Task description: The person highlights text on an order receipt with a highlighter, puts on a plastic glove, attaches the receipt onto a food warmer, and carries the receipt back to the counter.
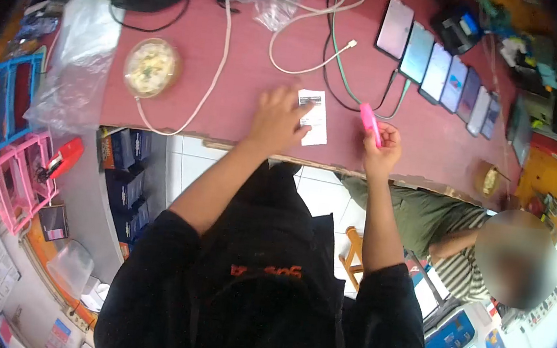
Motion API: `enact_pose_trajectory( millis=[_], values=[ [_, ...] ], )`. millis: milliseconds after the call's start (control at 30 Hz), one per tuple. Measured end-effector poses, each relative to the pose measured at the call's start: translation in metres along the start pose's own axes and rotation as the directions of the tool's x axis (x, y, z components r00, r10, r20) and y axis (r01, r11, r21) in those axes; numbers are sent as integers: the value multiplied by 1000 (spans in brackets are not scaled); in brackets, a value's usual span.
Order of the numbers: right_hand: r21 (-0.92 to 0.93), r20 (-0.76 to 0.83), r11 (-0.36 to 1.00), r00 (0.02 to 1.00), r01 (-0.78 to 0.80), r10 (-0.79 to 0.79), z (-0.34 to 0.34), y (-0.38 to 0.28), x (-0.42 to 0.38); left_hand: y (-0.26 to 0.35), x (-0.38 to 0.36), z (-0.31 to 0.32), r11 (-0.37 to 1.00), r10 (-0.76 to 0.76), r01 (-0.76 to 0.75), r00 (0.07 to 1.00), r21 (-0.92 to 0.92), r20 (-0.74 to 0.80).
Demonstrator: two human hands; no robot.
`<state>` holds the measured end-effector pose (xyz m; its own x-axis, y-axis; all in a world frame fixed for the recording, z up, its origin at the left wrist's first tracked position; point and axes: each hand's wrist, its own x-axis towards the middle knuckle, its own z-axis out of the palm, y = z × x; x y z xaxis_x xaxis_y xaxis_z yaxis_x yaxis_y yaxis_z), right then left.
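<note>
Printed white slip (315, 133) — flat, near a tilted pink object (369, 122)

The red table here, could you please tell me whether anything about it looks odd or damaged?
Its front edge looks ragged, and the food bowl at left seems out of place on a work surface, beside a white cable. Nothing odd shows on the pink object in the right hand.

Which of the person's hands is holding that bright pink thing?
The right hand: it grips the pink object, whereas the left hand is spread open, partly over the white paper slip.
</note>
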<state>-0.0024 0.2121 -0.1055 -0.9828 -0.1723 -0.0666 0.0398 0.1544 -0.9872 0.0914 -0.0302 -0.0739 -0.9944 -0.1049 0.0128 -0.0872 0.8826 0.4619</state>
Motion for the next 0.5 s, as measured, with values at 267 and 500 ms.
enact_pose_trajectory(
  millis=[267,500],
  values=[
    [31,253,932,899,361,-357,31,14,1,-30,-7,33,956,292,-291,954,31,-69],
    [121,597,799,600,589,-533,45,10,5,-38,-5,60,942,310,-333,912,-41,-269]
  ],
)
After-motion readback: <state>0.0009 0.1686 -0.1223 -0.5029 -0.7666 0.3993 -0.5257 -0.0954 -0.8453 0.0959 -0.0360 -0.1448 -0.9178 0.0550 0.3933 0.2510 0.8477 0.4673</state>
